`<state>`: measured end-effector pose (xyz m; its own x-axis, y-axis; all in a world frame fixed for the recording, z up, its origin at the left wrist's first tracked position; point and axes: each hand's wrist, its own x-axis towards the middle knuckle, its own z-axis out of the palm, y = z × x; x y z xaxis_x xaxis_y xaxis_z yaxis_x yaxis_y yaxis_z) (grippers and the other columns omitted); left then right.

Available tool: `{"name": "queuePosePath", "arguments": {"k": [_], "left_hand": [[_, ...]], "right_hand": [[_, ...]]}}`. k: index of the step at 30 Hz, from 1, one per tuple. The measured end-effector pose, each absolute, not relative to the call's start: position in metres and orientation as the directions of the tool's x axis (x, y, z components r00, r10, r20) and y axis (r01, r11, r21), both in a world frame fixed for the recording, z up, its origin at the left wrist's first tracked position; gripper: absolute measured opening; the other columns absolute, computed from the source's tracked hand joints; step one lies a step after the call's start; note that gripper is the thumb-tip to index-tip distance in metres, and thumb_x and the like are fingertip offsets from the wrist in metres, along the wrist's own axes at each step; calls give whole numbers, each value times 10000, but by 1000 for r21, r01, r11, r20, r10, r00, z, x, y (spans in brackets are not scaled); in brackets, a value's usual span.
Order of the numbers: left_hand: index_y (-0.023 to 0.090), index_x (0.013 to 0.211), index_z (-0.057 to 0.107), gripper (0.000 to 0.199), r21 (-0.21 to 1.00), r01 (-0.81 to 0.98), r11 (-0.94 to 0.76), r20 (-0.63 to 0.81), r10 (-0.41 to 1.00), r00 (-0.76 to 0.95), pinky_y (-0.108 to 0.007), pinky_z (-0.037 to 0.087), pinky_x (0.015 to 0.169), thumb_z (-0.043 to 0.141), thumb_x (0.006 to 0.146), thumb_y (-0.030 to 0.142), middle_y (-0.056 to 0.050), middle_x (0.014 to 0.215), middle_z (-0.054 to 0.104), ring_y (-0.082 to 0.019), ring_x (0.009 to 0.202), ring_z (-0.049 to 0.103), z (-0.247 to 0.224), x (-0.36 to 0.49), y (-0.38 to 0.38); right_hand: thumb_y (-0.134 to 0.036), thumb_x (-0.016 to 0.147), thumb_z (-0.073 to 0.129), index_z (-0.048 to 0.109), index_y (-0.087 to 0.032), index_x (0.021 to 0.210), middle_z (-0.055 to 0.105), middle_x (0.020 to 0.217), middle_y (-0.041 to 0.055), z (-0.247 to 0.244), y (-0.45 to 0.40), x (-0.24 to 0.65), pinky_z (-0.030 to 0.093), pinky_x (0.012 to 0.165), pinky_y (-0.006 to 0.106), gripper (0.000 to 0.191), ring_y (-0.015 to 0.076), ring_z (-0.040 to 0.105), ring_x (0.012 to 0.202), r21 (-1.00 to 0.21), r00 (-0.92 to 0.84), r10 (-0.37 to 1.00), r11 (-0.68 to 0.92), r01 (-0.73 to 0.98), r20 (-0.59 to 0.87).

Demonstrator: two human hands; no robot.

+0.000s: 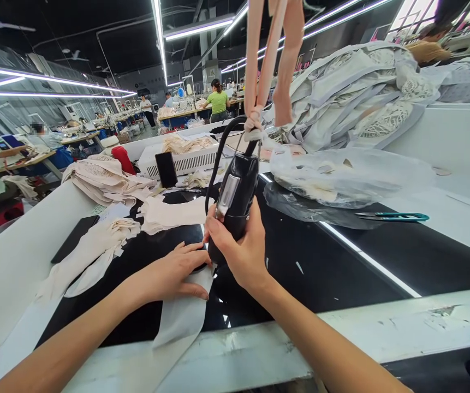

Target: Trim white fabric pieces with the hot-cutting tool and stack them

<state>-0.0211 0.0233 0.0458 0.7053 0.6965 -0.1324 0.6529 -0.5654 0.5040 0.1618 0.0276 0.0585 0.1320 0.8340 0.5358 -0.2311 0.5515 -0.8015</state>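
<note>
A black handheld power tool [241, 191] with a cable hangs from pink fabric strips [255, 60] over a glossy black work surface [284, 273]. My right hand [243, 245] is wrapped round its body and holds it upright. My left hand [177, 270] lies with fingers spread on a pale fabric strip [181, 322], close to the tool's lower end. That strip runs over the table's near edge. Where the tool's base meets the fabric is partly hidden by my hands.
Cream fabric pieces [83, 251] and a bundle [107, 177] lie at the left. A phone [166, 169] stands behind. At the right are a plastic bag [341, 174], teal snips [402, 216] and a large lace-fabric pile [353, 93]. Other people sit farther back.
</note>
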Motion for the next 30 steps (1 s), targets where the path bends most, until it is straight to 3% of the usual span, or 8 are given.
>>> {"name": "queuePosePath", "arguments": {"k": [5,10,15,18,30], "left_hand": [[264,1466,674,587,504,657,-560,-134,701,701,-715,243,1372,933,940,289,-136,1691,554,-399,1671,377,43,-21,24],[274,1496,664,609,518,645,-562,-132,692,710,-695,243,1377,927,949,316,-144,1719,517,-389,1648,418,44,-21,26],[286,1565,627,729,544,636,-547,-141,688,712,-700,204,1385,954,915,324,-146,1748,488,-408,1680,355,46,-21,26],[272,1536,644,702,534,649,-542,-161,688,707,-708,197,1385,958,908,290,-151,1745,497,-399,1688,345,47,-20,26],[246,1536,648,773,531,618,-580,-94,684,723,-734,266,1352,998,848,290,-175,1708,535,-436,1640,425,43,-20,26]], "right_hand": [[-299,866,796,551,-294,1014,617,863,-43,57,22,160,545,597,297,286,151,589,691,-792,106,830,555,-252,548],[-302,874,783,555,-290,1006,620,872,-31,58,20,160,539,591,298,264,156,593,699,-802,107,839,542,-250,534],[-323,860,800,569,-292,1038,619,888,-27,57,17,161,547,614,305,294,168,605,741,-798,102,846,528,-290,523],[-335,859,806,570,-294,1051,619,886,-32,56,15,161,555,630,313,307,164,600,726,-800,95,849,523,-292,520],[-347,867,788,589,-284,1033,646,875,-30,57,8,159,565,647,314,267,161,617,721,-816,85,855,514,-264,511]]}}
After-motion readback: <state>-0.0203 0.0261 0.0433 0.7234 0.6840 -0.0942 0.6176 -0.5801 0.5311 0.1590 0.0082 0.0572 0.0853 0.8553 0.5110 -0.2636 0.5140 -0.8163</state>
